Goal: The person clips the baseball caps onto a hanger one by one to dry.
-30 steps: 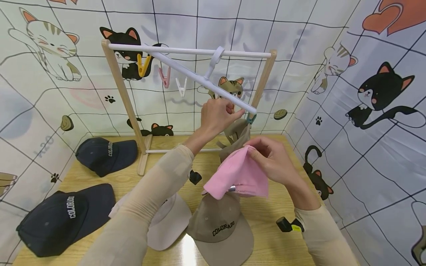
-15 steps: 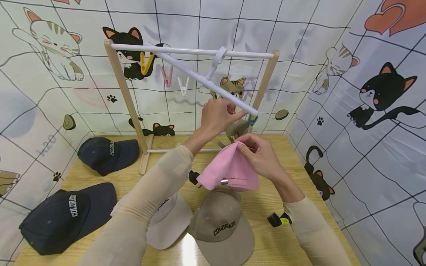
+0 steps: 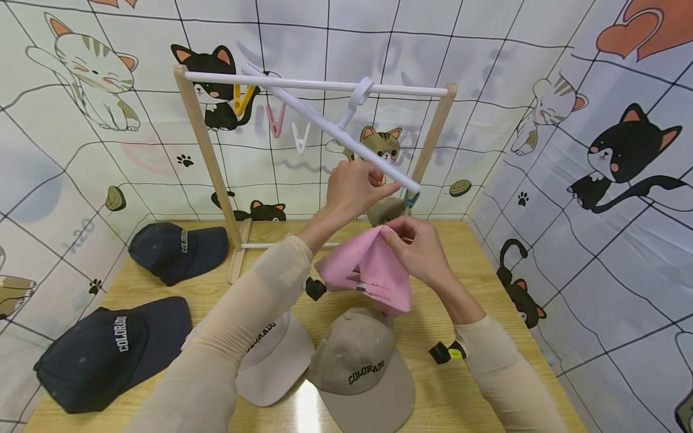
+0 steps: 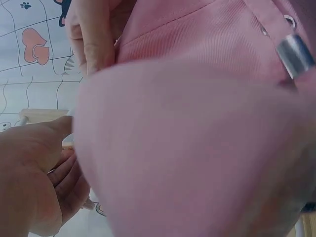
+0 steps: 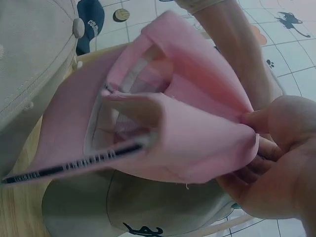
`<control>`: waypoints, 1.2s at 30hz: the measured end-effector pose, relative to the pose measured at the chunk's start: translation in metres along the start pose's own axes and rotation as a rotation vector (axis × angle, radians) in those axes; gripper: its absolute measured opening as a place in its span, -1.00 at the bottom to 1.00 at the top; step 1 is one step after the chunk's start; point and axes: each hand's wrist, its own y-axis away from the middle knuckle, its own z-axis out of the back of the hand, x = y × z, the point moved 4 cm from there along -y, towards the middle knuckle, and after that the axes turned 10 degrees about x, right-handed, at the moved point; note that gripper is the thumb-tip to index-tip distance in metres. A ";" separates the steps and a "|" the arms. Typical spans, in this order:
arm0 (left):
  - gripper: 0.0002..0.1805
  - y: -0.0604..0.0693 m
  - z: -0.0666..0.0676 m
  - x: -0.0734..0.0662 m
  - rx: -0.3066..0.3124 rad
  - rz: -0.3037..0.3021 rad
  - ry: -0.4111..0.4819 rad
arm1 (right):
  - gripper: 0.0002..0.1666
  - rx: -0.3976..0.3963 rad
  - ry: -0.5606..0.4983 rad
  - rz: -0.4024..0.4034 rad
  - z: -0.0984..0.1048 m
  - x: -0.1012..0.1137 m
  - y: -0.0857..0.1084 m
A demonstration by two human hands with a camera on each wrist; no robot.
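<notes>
Pinching right hand (image 3: 421, 249): your thumb and fingertips grip a gathered fold of pink cloth.
Pink cap (image 3: 379, 264): it hangs from that pinch in mid-air, below the hanger's near end and above the table, its open underside showing to your right wrist view.
Pink cap's handling: it is probably light, soft and hard to break, with little slip; the cloth droops and folds, so expect it to swing.
Best hold: the doubled fold you have should serve; the metal buckle (image 4: 296, 55) looks hard and smooth, a poorer place to pinch.
Left hand (image 3: 352, 187): your fingers curl close under the white hanger (image 3: 314, 117); you cannot tell whether they grasp anything.
Hanger's near end: a teal clip (image 3: 411, 199), a hanging tan cap (image 3: 385, 211) beneath it.
Hanger's far side: yellow clip (image 3: 242, 100), pink clip (image 3: 275, 120), white clip (image 3: 300, 139).
Rack (image 3: 201, 144): wooden posts, the hanger hooked on its top rail.
Table (image 3: 449, 400): a tan cap, a pale cap and two navy caps.
</notes>
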 end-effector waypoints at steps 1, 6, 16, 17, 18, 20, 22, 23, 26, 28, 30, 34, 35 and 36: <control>-0.58 0.000 0.000 0.000 -0.001 0.000 0.002 | -0.76 -0.009 0.006 -0.008 0.000 0.000 -0.001; -0.57 0.001 0.000 -0.002 -0.013 -0.004 0.007 | -0.76 -0.061 0.055 -0.027 0.000 0.002 -0.004; -0.52 0.001 -0.001 -0.006 -0.021 -0.015 -0.001 | -0.76 -0.172 0.127 -0.045 0.000 0.005 -0.012; -0.52 0.001 -0.001 -0.006 -0.021 -0.014 -0.003 | -0.76 -0.184 0.128 -0.048 -0.001 0.006 -0.013; -0.51 0.001 -0.001 -0.007 -0.022 -0.014 -0.007 | -0.76 -0.197 0.131 -0.052 -0.001 0.007 -0.013; -0.50 0.001 0.000 -0.007 -0.024 -0.013 -0.012 | -0.75 -0.225 0.139 -0.057 -0.001 0.009 -0.014; -0.50 0.002 0.000 -0.008 -0.026 -0.012 -0.017 | -0.74 -0.253 0.159 -0.068 -0.001 0.011 -0.015; -0.49 0.002 0.000 -0.008 -0.026 -0.012 -0.020 | -0.74 -0.266 0.174 -0.073 -0.001 0.012 -0.015; -0.47 0.003 0.000 -0.008 -0.025 -0.014 -0.025 | -0.72 -0.294 0.229 -0.091 0.000 0.013 -0.016; -0.47 0.003 -0.001 -0.008 -0.024 -0.017 -0.025 | -0.71 -0.300 0.262 -0.103 0.001 0.014 -0.016; -0.47 0.003 -0.001 -0.008 -0.023 -0.016 -0.025 | -0.71 -0.301 0.283 -0.113 0.001 0.013 -0.016; -0.49 0.003 -0.002 -0.008 -0.026 -0.017 -0.017 | -0.70 -0.296 0.286 -0.123 0.000 0.012 -0.018; -0.50 0.003 -0.002 -0.008 -0.029 -0.019 -0.015 | -0.70 -0.294 0.282 -0.126 0.000 0.012 -0.019; -0.50 0.003 -0.002 -0.009 -0.032 -0.022 -0.015 | -0.69 -0.293 0.277 -0.124 -0.001 0.012 -0.020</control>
